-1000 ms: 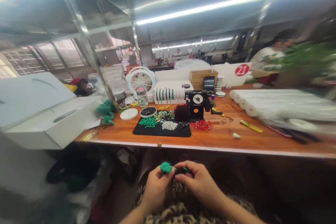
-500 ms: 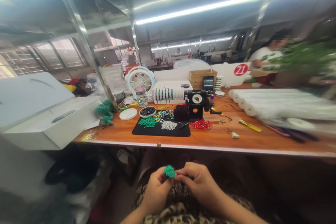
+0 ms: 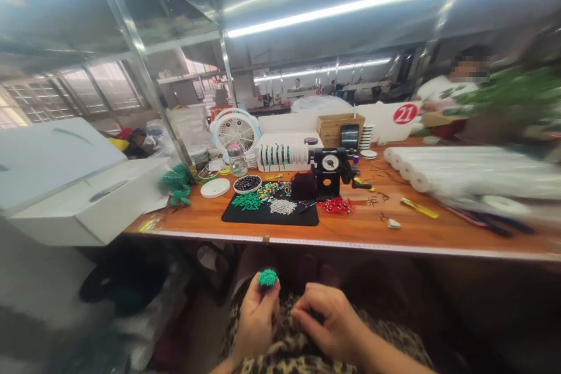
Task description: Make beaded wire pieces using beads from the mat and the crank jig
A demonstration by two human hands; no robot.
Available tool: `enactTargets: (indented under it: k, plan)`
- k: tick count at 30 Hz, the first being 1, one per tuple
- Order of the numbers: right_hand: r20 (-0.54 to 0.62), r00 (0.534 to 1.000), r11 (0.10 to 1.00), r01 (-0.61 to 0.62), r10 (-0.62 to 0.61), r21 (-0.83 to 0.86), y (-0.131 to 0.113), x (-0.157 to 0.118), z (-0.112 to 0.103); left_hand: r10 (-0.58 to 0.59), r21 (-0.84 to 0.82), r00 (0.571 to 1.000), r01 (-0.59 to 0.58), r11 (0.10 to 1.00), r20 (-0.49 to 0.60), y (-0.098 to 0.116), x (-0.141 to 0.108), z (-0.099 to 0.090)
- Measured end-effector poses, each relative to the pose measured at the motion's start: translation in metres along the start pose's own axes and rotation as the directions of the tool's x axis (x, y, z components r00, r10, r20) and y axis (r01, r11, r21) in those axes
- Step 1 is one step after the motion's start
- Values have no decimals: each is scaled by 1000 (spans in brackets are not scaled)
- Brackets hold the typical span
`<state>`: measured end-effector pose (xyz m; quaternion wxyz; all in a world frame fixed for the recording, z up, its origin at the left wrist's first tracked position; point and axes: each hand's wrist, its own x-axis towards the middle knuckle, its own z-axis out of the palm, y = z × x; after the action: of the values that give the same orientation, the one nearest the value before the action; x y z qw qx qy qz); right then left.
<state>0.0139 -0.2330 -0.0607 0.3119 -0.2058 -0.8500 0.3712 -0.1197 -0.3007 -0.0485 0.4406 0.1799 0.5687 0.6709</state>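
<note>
Over my lap, below the table's front edge, my left hand is closed around a bundle of thin green pieces. Their packed tips stick up above the thumb; the lower part is hidden in the fist. My right hand is a short way to the right, fingers and thumb pinched together. Whatever is between them, if anything, I cannot make out. Loose green sticks lie on a black mat on the table, beside silvery beads and multicoloured beads.
Behind the mat stand a black machine with a dial, a white spool rack and a fan. Red pieces lie right of the mat. White rolls fill the right side, a white box the left. A person sits beyond.
My hands have moved apart. The left one, with the green bundle, has shifted left; the right one has come away from the bundle and sits slightly lower.
</note>
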Motion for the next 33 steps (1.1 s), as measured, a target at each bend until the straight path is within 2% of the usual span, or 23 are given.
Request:
enactTargets:
  k: [3,5,7,10,12,14,16,21,23,26,28,30,32,33]
  plan:
    - [62,979,980,-196,195,16,3,-1,-1,39,-2,999,-39,999,-3,0,5,-5]
    - [75,959,961,-277,275,18,4,-1,-3,48,-14,999,-48,999,0,-1,8,-8]
    - [59,967,968,-250,248,23,3,-2,-6,45,-20,999,-44,999,6,-1,10,-9]
    - [36,994,994,-107,106,8,1,-3,-11,62,0,998,-62,998,4,3,15,-7]
    - [33,996,997,-81,81,1,1,-5,-15,139,-31,989,-140,990,-43,11,21,-7]
    - [23,992,992,-126,126,23,3,-7,-23,248,-76,964,-255,964,-95,26,30,-11]
    - [1,987,986,-163,163,45,7,-8,-36,331,-96,937,-342,935,-113,44,39,-19]
    - [-85,985,989,-148,149,20,24,-4,-85,476,-107,867,-492,864,-146,82,49,-32]
    - [-85,979,982,-187,186,-5,30,-2,-100,492,-91,865,-500,861,-96,86,44,-28]
    - [72,967,968,-239,245,-75,27,1,-101,398,-35,911,-397,917,110,79,27,-12]
    - [172,955,970,-239,241,-38,16,4,-87,305,12,909,-321,947,284,69,15,2]
    - [238,953,966,-223,188,130,1,8,-66,240,50,884,-282,958,402,61,5,14]
    - [259,954,924,-232,154,305,-13,14,-47,213,84,871,-277,957,442,55,0,20]
    - [242,955,903,-249,170,349,-17,16,-39,212,104,878,-281,954,429,53,-1,21]
